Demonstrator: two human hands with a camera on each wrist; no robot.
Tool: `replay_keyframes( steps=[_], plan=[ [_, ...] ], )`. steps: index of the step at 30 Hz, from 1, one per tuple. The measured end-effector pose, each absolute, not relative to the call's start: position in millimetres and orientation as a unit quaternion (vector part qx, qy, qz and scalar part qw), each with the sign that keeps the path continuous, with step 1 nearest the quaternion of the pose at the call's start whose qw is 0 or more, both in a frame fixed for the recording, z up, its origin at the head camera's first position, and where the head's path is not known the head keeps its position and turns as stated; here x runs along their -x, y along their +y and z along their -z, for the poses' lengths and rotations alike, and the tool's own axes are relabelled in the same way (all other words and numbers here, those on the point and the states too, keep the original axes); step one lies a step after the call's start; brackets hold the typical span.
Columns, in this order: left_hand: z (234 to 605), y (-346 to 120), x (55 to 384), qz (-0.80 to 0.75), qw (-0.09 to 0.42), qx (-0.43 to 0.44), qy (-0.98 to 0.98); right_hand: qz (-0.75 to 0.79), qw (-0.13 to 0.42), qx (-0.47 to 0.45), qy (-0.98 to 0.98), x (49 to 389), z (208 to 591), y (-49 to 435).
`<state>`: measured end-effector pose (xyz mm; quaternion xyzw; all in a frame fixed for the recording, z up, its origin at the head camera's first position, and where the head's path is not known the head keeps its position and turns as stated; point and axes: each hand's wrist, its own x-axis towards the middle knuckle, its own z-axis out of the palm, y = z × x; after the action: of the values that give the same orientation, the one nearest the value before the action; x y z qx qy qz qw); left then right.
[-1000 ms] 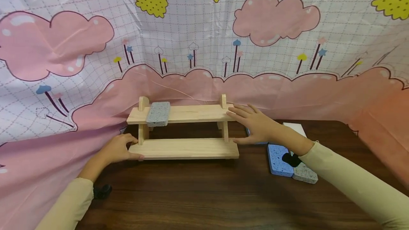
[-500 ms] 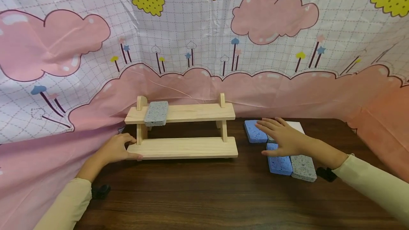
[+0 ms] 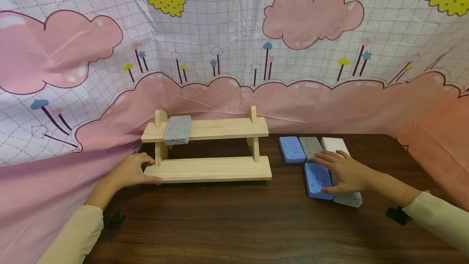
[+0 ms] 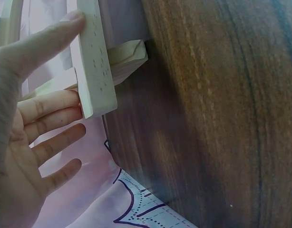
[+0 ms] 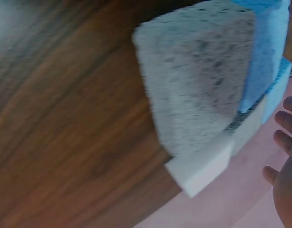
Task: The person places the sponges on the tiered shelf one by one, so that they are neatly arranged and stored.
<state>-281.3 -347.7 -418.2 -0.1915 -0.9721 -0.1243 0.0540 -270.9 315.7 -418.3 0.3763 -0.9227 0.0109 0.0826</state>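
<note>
A two-tier wooden shelf (image 3: 216, 169) stands on the table, with a grey speckled sponge (image 3: 177, 129) lying on the left of its upper board. My left hand (image 3: 128, 171) holds the left end of the lower board. In the left wrist view the thumb lies over the board's edge (image 4: 94, 71) and fingers touch its other side. To the right, my right hand (image 3: 349, 173) hovers, fingers spread, over a blue sponge (image 3: 316, 179) and a grey sponge (image 3: 348, 199), which it partly hides. Nothing is in that hand.
Behind those two lie another blue sponge (image 3: 291, 150), a grey one (image 3: 309, 146) and a white block (image 3: 334, 144), side by side. A printed cloth (image 3: 212, 105) hangs behind and along both sides of the dark wooden table (image 3: 234, 223).
My right hand has left the right end of the shelf and moved right to the sponges. My left hand stays at the shelf's left end.
</note>
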Motion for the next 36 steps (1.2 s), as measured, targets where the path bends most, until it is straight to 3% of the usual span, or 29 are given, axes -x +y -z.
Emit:
replay_keyframes(
  steps=[36],
  plan=[
    [418,-347,282,0.124,0.053,0.189,-0.973,-0.011,0.058,-0.343,-0.937,265,442,340]
  ],
)
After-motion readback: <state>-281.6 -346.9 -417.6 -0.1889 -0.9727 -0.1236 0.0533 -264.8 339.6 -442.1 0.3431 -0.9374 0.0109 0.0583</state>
